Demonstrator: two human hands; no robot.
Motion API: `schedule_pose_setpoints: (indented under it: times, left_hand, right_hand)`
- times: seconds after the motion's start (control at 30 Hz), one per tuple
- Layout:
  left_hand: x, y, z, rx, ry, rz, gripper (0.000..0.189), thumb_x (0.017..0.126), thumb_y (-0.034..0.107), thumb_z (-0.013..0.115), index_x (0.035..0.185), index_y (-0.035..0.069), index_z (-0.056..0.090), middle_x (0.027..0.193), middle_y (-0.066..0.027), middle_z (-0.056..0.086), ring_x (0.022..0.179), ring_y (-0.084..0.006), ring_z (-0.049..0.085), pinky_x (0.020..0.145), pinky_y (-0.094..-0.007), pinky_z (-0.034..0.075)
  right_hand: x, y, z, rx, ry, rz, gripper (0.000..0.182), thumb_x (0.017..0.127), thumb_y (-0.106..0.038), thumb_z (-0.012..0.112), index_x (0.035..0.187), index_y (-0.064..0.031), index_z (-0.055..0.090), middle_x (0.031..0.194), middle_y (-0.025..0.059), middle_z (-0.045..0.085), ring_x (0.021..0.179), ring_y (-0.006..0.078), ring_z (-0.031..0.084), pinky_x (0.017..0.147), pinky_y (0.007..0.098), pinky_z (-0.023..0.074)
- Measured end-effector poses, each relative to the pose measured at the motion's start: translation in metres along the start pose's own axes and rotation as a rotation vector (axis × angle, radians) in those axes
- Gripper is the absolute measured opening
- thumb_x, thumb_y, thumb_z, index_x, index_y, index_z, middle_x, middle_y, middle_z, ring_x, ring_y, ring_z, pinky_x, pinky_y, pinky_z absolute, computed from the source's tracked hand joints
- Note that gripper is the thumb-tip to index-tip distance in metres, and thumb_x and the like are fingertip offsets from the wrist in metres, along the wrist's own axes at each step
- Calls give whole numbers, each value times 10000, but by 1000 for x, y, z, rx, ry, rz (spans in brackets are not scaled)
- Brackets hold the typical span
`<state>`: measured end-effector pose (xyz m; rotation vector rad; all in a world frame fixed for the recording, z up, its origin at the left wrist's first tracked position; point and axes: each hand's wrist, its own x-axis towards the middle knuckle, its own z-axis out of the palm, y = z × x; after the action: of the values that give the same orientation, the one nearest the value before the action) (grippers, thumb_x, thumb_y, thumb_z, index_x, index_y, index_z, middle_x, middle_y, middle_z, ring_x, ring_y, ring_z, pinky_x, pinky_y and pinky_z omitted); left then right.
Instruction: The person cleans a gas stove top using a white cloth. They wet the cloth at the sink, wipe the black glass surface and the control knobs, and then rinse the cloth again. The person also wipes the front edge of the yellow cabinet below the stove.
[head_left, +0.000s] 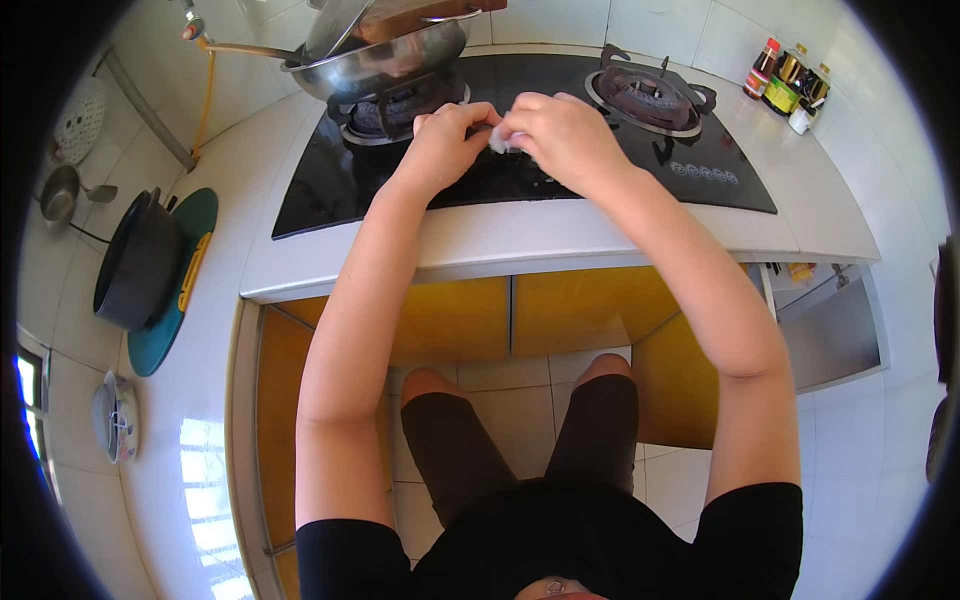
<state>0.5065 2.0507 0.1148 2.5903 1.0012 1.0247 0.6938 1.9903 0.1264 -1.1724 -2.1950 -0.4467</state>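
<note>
My right hand (559, 135) pinches a small crumpled white wad (504, 141), perhaps tissue or cloth, over the middle of a black glass gas hob (495, 180). Close beside it, my left hand (450, 142) has its thumb and forefinger bent towards the wad; a small dark thing seems to lie between the fingertips, but I cannot tell whether they grip it. Small light specks or drops show on the glass below my right hand. Part of the hob's middle is hidden by both hands.
A steel wok (382, 64) holding a wooden board stands on the left burner (397, 112). The right burner (646, 94) has a bare pan support. Sauce bottles (784, 82) stand at the back right. A dark pot (139, 262) and a teal board (161, 337) are at the left.
</note>
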Motion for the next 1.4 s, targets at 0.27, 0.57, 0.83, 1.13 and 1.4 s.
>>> schedule_pose_setpoints:
  times: [0.27,0.57,0.83,1.13,1.4]
  left_hand:
    - [4,-19,8,-95,2,45,104,856,176,653,938,128,696,799,-59,656,881,-239,587,889,-382,330]
    - [4,-18,5,-153,-24,27,182,827,206,706,967,98,665,944,-73,694,968,-239,624,912,-367,372]
    - [2,-19,15,-113,34,-11,373,749,285,785,1023,98,614,999,-61,700,1018,-224,619,960,-381,313]
    - [4,-15,18,-128,49,-87,623,730,333,789,1206,51,504,1036,-114,718,986,-305,645,1002,-394,345]
    - [7,-17,20,-149,43,-77,650,722,331,795,1217,41,490,1037,-107,719,999,-296,647,1005,-392,360]
  right_hand:
    - [-12,-3,5,-53,39,-105,66,820,-99,653,873,-128,680,902,-8,625,759,247,561,711,338,475]
    - [-11,23,-3,-11,9,131,93,818,-101,651,896,-65,688,877,50,653,793,258,635,720,354,510]
    - [2,4,14,227,15,446,111,805,-123,652,876,-61,711,838,143,695,801,315,671,743,390,526]
    - [26,5,20,70,-50,344,157,818,-219,661,866,-83,723,854,126,682,826,316,654,744,413,508]
    - [25,12,13,117,-80,347,137,821,-224,676,862,-107,735,811,111,697,796,304,669,742,401,525]
